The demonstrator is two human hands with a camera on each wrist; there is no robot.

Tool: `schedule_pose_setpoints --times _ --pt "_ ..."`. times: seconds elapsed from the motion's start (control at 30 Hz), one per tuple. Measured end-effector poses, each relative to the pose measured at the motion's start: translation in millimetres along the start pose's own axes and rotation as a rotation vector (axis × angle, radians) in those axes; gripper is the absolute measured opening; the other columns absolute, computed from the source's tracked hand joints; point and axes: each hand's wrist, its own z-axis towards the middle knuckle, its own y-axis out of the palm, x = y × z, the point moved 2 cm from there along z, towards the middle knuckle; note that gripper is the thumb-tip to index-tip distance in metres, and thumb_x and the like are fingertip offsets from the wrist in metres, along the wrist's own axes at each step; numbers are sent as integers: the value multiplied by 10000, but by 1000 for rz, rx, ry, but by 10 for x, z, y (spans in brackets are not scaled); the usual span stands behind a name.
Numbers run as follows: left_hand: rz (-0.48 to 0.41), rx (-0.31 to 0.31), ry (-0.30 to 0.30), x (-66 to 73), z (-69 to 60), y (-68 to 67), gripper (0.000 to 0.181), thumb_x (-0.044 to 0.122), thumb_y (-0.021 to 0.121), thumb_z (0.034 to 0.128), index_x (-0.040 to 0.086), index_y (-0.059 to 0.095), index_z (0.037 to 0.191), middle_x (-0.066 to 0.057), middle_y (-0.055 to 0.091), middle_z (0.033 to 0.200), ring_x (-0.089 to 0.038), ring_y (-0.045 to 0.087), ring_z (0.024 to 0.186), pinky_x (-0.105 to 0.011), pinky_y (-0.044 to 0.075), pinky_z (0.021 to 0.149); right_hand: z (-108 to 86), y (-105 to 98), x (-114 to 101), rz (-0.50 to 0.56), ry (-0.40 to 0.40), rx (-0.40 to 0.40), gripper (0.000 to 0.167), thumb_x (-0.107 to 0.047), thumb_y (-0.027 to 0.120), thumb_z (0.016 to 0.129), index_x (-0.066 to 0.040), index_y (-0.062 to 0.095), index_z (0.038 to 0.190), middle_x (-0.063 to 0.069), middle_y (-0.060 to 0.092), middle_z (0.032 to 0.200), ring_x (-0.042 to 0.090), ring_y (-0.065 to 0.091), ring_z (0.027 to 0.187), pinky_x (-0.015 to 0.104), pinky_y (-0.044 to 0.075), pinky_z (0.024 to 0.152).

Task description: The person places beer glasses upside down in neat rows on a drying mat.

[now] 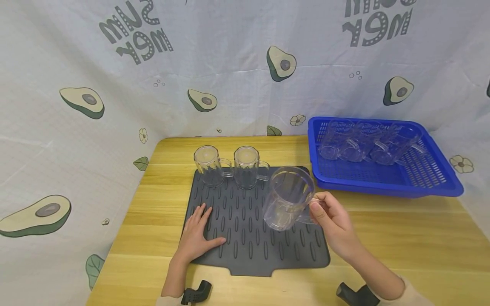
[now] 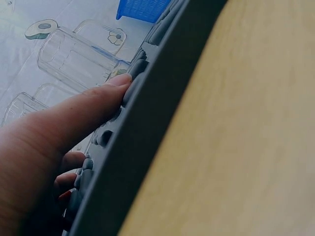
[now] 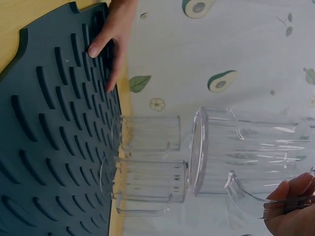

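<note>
I see the right hand (image 1: 338, 227) clamped on the handle of a clear mug (image 1: 289, 199), thumb and fingers pressed together around it. The mug hangs tilted to the left of that grip, raised over the right part of a dark ridged mat (image 1: 249, 253); I can't tell from my views which end is its mouth.

Well left of the grip, the left hand (image 1: 196, 240) rests on the mat with its fingers and thumb spread apart, nothing held between them. In the left wrist view I see its thumb touching the ridges.

Beyond both hands, at the mat's far edge, a left standing mug (image 1: 208, 168) and a right standing mug (image 1: 246, 168) are side by side, handles pointing toward the right. Beyond and to the right of the grip I have a blue basket (image 1: 383, 191) with several clear mugs (image 1: 352, 152) inside. The wooden table (image 1: 386, 233) lies underneath everything.
</note>
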Motion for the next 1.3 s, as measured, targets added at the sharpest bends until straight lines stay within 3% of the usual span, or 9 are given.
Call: schedule_pose_setpoints --times 0.33,0.53,0.73,1.0,1.17,1.3 --pt "-39 -12 -7 41 -11 4 1045 530 808 714 39 344 1511 -195 199 1588 -391 113 1461 -619 128 1127 -11 24 44 -20 31 -15 158 205 362 946 103 482 934 51 400 704 156 364 606 291 285 497" --pt "-86 -61 -21 105 22 -56 1025 482 805 751 43 300 1528 -196 155 1598 -421 95 1456 -689 153 1083 -6 43 76 -11 20 -51 130 205 359 947 119 456 935 61 374 696 165 352 602 290 288 502" --pt "-209 -139 51 366 63 -86 937 409 768 829 73 266 1545 -167 159 1605 -416 146 1449 -709 227 1043 -10 64 106 -23 20 -58 138 207 369 943 106 463 935 61 386 699 163 365 606 290 301 497" --pt "-359 -319 183 780 138 23 858 366 706 897 124 224 1564 -111 212 1601 -357 228 1440 -634 283 1068 4 108 163 -41 6 -71 155 216 374 935 86 458 923 57 379 698 158 362 591 290 297 482" --pt "-396 -337 194 893 188 75 812 405 665 922 122 245 1556 -123 241 1589 -356 268 1425 -620 311 1059 22 135 183 -47 4 -73 154 207 382 940 75 459 922 55 363 690 159 341 576 286 279 468" --pt "-522 -404 184 934 212 94 812 461 635 927 69 271 1538 -150 311 1552 -370 307 1404 -597 304 1075 37 149 196 -57 7 -69 148 200 387 943 73 463 927 54 374 705 158 352 588 285 288 477"
